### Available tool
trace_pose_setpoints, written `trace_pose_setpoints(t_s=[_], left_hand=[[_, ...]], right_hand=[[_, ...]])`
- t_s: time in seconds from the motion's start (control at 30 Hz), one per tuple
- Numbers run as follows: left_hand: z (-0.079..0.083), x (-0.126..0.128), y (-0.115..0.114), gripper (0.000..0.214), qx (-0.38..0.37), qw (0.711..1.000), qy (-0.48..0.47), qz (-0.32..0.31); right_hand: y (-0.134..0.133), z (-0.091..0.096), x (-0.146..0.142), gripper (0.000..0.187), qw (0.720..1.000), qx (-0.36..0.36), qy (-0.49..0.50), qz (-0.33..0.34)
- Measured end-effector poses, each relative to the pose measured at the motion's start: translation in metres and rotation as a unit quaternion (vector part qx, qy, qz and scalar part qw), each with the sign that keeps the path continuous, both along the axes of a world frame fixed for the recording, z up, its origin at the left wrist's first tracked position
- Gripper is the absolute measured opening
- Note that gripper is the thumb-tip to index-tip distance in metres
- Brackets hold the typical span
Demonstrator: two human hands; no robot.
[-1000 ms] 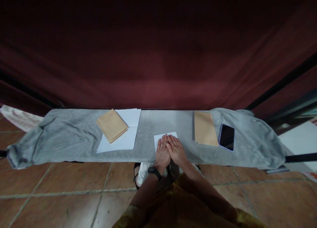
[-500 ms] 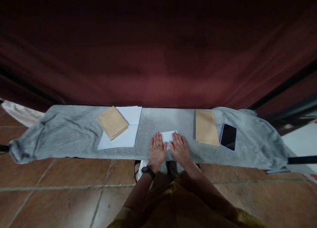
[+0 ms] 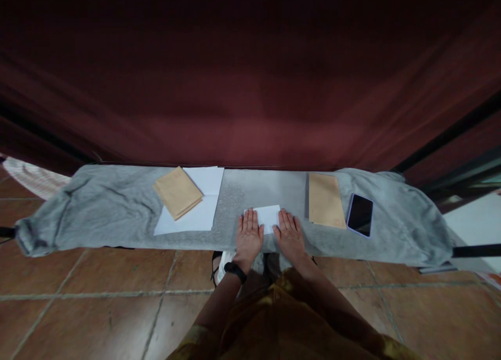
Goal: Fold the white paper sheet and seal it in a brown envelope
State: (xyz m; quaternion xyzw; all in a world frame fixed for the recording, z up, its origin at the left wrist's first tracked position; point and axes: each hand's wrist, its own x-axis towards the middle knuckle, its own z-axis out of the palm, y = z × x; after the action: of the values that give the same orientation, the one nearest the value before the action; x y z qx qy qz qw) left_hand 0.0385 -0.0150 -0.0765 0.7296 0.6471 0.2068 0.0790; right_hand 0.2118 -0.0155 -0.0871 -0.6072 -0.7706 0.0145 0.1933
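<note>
A small white folded paper [image 3: 268,218] lies flat on the grey cloth [image 3: 266,185] in front of me. My left hand [image 3: 249,240] presses flat over the paper's left part, fingers stretched forward. On the right edge rests my right hand [image 3: 290,239], also flat with its fingers out. Between the two thumbs the middle of the paper shows; its edges under the palms are hidden. Neither hand grips anything.
To the left, brown envelopes [image 3: 178,193] lie on white paper sheets [image 3: 207,214]. More brown envelopes [image 3: 327,201] lie at right, beside a phone [image 3: 360,215] with a dark screen. A dark red curtain [image 3: 250,115] hangs behind the narrow cloth-covered surface.
My right hand has slid a little to the right, away from the left one, so more of the white paper shows. My left hand has stayed nearly in place.
</note>
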Motion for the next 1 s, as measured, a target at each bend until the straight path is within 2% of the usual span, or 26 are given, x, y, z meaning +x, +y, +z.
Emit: trace_pose_setpoints(t_s=[0.2, 0.4, 0.57, 0.77, 0.83, 0.93, 1.0], left_hand=[[0.006, 0.016, -0.01, 0.056, -0.022, 0.988, 0.037, -0.151], [0.006, 0.022, -0.012, 0.059, -0.029, 0.979, 0.042, -0.197], [0.008, 0.014, -0.012, 0.059, -0.023, 0.976, 0.028, -0.213], [0.014, 0.003, -0.016, 0.062, -0.034, 0.977, 0.021, -0.211], [0.016, -0.001, -0.017, 0.06, -0.041, 0.977, 0.016, -0.207], [0.016, -0.008, -0.017, 0.056, -0.045, 0.983, 0.005, -0.177], [0.014, -0.013, -0.015, 0.054, -0.045, 0.99, -0.007, -0.134]], right_hand=[[-0.001, -0.002, 0.001, 0.054, 1.0, -0.011, -0.005, 0.009], [-0.001, -0.002, 0.004, 0.054, 0.999, -0.031, -0.003, 0.013], [-0.001, 0.001, 0.005, 0.053, 0.999, -0.041, 0.004, 0.034], [0.004, 0.006, 0.003, 0.054, 0.999, -0.051, 0.004, 0.003], [0.009, 0.007, -0.001, 0.053, 0.999, -0.049, 0.01, 0.013], [0.016, 0.006, -0.013, 0.053, 0.997, -0.05, 0.012, 0.062], [0.018, 0.003, -0.021, 0.053, 0.996, -0.046, 0.005, 0.076]])
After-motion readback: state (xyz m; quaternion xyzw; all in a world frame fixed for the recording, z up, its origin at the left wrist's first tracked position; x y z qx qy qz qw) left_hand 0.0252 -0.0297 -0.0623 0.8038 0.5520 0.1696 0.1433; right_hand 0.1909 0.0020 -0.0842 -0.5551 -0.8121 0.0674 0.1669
